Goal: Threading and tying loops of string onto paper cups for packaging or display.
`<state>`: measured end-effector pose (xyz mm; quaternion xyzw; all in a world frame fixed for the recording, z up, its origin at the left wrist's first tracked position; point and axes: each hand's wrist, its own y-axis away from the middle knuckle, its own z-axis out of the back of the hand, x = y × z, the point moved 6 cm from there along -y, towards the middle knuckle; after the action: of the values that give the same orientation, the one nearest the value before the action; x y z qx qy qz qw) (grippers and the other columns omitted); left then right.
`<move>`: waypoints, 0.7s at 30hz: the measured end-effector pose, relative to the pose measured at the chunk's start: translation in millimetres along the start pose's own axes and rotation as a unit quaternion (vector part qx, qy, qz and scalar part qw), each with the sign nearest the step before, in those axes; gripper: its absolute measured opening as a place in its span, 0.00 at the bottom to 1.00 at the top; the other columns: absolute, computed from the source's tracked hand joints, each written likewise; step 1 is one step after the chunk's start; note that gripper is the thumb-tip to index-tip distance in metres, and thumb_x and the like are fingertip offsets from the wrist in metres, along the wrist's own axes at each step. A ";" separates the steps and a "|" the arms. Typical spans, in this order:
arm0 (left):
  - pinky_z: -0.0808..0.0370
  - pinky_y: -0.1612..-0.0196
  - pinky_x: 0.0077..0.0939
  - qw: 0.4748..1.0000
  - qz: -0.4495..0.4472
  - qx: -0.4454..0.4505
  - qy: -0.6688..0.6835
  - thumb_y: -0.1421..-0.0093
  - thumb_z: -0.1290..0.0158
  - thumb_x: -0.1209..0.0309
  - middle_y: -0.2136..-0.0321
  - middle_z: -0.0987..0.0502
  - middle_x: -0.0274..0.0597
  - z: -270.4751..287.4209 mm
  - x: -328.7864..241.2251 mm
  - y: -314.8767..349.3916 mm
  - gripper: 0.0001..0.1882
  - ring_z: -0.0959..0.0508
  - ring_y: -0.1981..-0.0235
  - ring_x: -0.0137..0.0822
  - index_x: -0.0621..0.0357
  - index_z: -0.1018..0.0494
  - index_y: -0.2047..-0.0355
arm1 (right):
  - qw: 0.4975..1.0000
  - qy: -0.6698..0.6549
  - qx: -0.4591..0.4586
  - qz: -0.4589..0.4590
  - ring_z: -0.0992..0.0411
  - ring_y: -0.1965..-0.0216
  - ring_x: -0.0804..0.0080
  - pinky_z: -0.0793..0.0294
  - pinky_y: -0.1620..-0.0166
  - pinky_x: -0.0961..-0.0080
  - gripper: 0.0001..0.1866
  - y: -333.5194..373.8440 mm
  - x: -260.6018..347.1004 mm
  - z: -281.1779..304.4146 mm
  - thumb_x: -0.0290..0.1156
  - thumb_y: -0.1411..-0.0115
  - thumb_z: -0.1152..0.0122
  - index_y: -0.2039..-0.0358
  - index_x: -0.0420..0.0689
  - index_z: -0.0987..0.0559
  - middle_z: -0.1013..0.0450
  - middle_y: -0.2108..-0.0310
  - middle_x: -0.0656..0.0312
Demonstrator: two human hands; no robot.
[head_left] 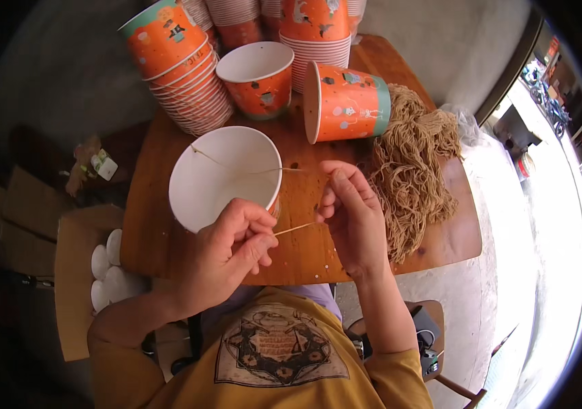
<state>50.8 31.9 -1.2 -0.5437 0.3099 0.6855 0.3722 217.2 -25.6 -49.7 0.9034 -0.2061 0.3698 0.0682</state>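
Note:
A tan string (295, 229) runs between my two hands over the table's near side. My left hand (236, 235) is closed on it, thumb against fingers, just in front of a paper bucket (202, 184). My right hand (352, 204) is also closed on the string, with thumb and index finger pinched together higher up. The bucket's white inside faces up toward me. A thin length of string comes from a spot on its far left wall, crosses the opening and passes the right rim toward my right hand.
A heap of tan string (413, 177) lies on the wooden table (441, 235) at the right. Beside it an orange bucket (352, 105) lies on its side. Another orange bucket (258, 95) and stacks of buckets (192, 88) stand behind. A cardboard box (76, 273) sits low at the left.

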 end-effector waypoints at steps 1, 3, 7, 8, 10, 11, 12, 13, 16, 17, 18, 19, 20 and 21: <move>0.24 0.71 0.21 0.998 -0.017 -0.023 -0.064 0.35 0.49 0.77 0.70 0.25 0.40 4.0 -4.7 -1.6 0.09 0.23 0.75 0.29 0.59 0.35 0.56 | 1.000 0.021 -0.017 -0.006 0.30 0.74 0.83 0.25 0.66 0.83 0.12 1.4 -4.3 2.8 0.33 0.30 0.52 0.51 0.43 0.26 0.30 0.74 0.69; 0.25 0.73 0.21 0.990 -0.033 -0.044 -0.128 0.36 0.49 0.78 0.73 0.25 0.39 4.9 -10.2 -6.4 0.09 0.24 0.77 0.28 0.61 0.35 0.57 | 0.998 0.044 -0.035 -0.009 0.30 0.74 0.83 0.24 0.66 0.82 0.11 1.9 -9.2 13.7 0.33 0.30 0.52 0.53 0.42 0.25 0.29 0.74 0.68; 0.28 0.74 0.22 0.970 -0.028 -0.052 -0.234 0.38 0.46 0.78 0.75 0.26 0.38 3.8 -21.1 -27.9 0.10 0.26 0.78 0.26 0.60 0.34 0.58 | 0.997 0.055 -0.049 -0.039 0.29 0.73 0.82 0.24 0.65 0.81 0.11 -2.2 -12.3 35.4 0.33 0.30 0.51 0.55 0.42 0.24 0.29 0.73 0.69; 0.29 0.74 0.22 0.965 -0.040 -0.047 -0.253 0.38 0.46 0.78 0.75 0.27 0.37 6.1 -21.7 -35.0 0.10 0.26 0.78 0.26 0.60 0.34 0.58 | 0.984 0.170 -0.048 -0.001 0.28 0.73 0.81 0.24 0.66 0.80 0.10 -4.0 -8.5 40.7 0.32 0.31 0.50 0.55 0.42 0.24 0.29 0.74 0.68; 0.29 0.73 0.22 0.971 -0.010 -0.047 -0.236 0.38 0.46 0.77 0.76 0.29 0.36 11.7 -22.7 -46.7 0.10 0.28 0.77 0.25 0.60 0.35 0.59 | 0.795 0.585 -0.069 0.146 0.27 0.69 0.80 0.25 0.67 0.82 0.13 1.8 12.9 33.0 0.28 0.34 0.47 0.50 0.43 0.26 0.27 0.68 0.65; 0.29 0.73 0.18 0.971 -0.004 -0.032 -0.236 0.37 0.47 0.78 0.75 0.30 0.33 12.4 -23.7 -51.8 0.09 0.29 0.76 0.22 0.60 0.35 0.59 | 0.798 0.581 -0.069 0.146 0.27 0.69 0.80 0.25 0.67 0.82 0.13 7.3 15.5 28.1 0.28 0.34 0.47 0.50 0.43 0.26 0.27 0.68 0.65; 0.29 0.74 0.14 0.972 0.000 -0.013 -0.235 0.37 0.49 0.78 0.73 0.31 0.31 11.0 -24.3 -57.8 0.08 0.30 0.75 0.19 0.59 0.35 0.58 | 0.793 0.571 -0.070 0.200 0.27 0.69 0.81 0.26 0.68 0.82 0.15 15.5 25.1 16.2 0.26 0.36 0.45 0.49 0.43 0.26 0.27 0.63 0.64; 0.29 0.74 0.14 0.973 -0.022 0.008 -0.231 0.36 0.49 0.78 0.73 0.30 0.31 7.3 -24.1 -61.3 0.09 0.30 0.75 0.19 0.59 0.36 0.58 | 0.786 0.558 -0.069 0.255 0.27 0.68 0.81 0.26 0.69 0.82 0.17 23.1 32.5 3.7 0.24 0.38 0.43 0.48 0.43 0.27 0.27 0.58 0.63; 0.31 0.76 0.13 0.986 0.003 0.036 -0.161 0.35 0.49 0.77 0.72 0.29 0.32 -3.5 -23.3 -67.6 0.08 0.29 0.76 0.18 0.57 0.37 0.59 | 0.938 0.328 0.044 0.100 0.28 0.65 0.83 0.26 0.65 0.84 0.22 23.3 11.8 -11.7 0.22 0.38 0.41 0.43 0.41 0.31 0.27 0.56 0.64; 0.31 0.76 0.13 0.986 0.003 0.037 -0.162 0.35 0.49 0.77 0.72 0.29 0.32 -6.8 -26.5 -66.5 0.08 0.29 0.76 0.18 0.57 0.37 0.59 | 0.946 0.312 0.061 0.067 0.28 0.64 0.83 0.26 0.63 0.84 0.23 22.3 4.8 -12.6 0.22 0.38 0.41 0.42 0.40 0.31 0.26 0.58 0.64; 0.32 0.77 0.12 0.988 0.037 0.049 -0.142 0.35 0.49 0.76 0.72 0.28 0.32 -10.9 -28.6 -64.7 0.08 0.29 0.76 0.18 0.57 0.37 0.60 | 0.937 0.310 0.060 0.151 0.27 0.64 0.83 0.26 0.60 0.84 0.20 21.1 4.0 -13.5 0.23 0.38 0.40 0.45 0.40 0.29 0.25 0.63 0.65; 0.33 0.78 0.11 0.988 0.070 0.059 -0.122 0.35 0.49 0.75 0.72 0.28 0.32 -14.4 -28.5 -63.0 0.08 0.29 0.76 0.18 0.57 0.38 0.60 | 0.936 0.310 0.061 0.154 0.27 0.64 0.83 0.26 0.60 0.84 0.20 21.1 2.9 -11.9 0.23 0.38 0.40 0.45 0.40 0.29 0.25 0.63 0.65; 0.35 0.78 0.10 0.987 0.077 0.059 -0.125 0.34 0.48 0.74 0.72 0.28 0.31 -15.9 -28.4 -62.7 0.08 0.30 0.77 0.18 0.56 0.38 0.61 | 0.933 0.324 0.048 0.151 0.27 0.65 0.82 0.27 0.61 0.83 0.16 21.0 3.0 -9.6 0.23 0.38 0.39 0.50 0.39 0.27 0.25 0.64 0.66; 0.35 0.78 0.10 0.988 0.076 0.056 -0.126 0.34 0.48 0.74 0.72 0.28 0.31 -15.4 -28.7 -61.6 0.08 0.30 0.77 0.18 0.56 0.38 0.61 | 0.929 0.338 0.035 0.148 0.28 0.66 0.81 0.27 0.61 0.83 0.12 21.0 1.8 -7.4 0.22 0.39 0.39 0.54 0.39 0.24 0.26 0.65 0.66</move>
<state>114.7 46.8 22.2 -0.4064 0.3391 0.7564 0.3843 204.7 -43.2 -43.8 0.6863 -0.2887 0.6659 0.0465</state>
